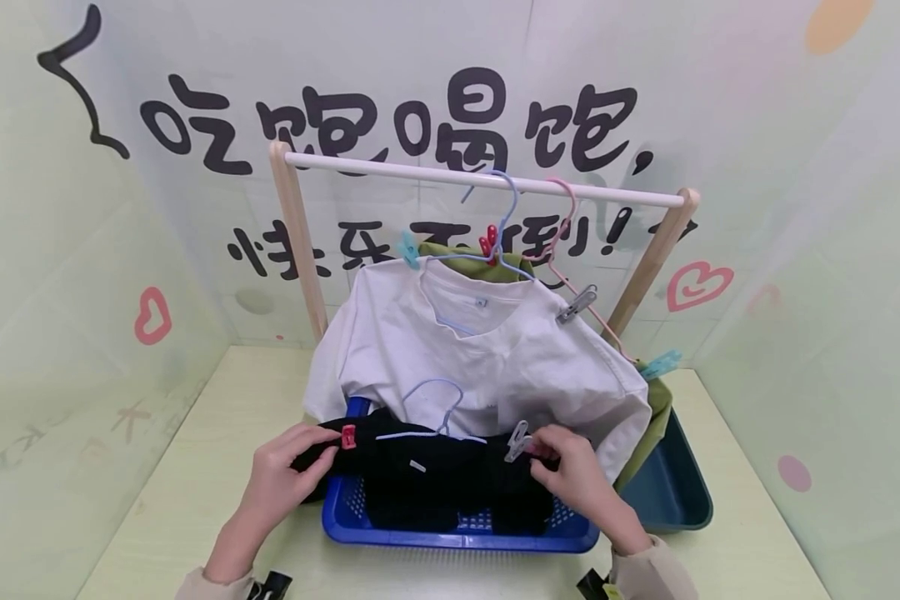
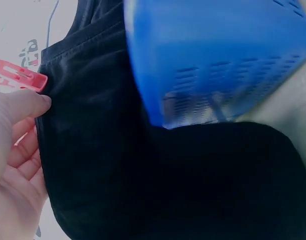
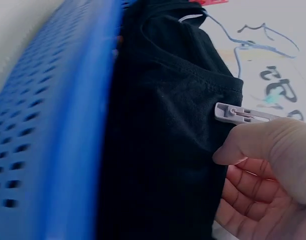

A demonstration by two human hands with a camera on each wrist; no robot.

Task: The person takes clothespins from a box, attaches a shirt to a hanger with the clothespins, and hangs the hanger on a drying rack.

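A black shirt [image 1: 457, 487] lies over the blue basket [image 1: 461, 540], with a light blue hanger [image 1: 447, 410] in its neck. My left hand [image 1: 285, 467] pinches the shirt's shoulder on the left, thumb in front and fingers behind, just beside a red clothespin [image 2: 24, 76]. On the other shoulder a grey clothespin [image 3: 240, 114] is clipped, and my right hand [image 1: 570, 468] pinches the cloth right by it. The shirt's lower part is bunched in the basket and partly hidden.
Behind, a white shirt [image 1: 457, 358] hangs by a blue hanger from the rack's white rod [image 1: 420, 172]. A green garment [image 1: 648, 450] on a pink hanger [image 1: 562, 250] hangs behind it. A dark green bin [image 1: 675, 483] stands at the right, partly covered.
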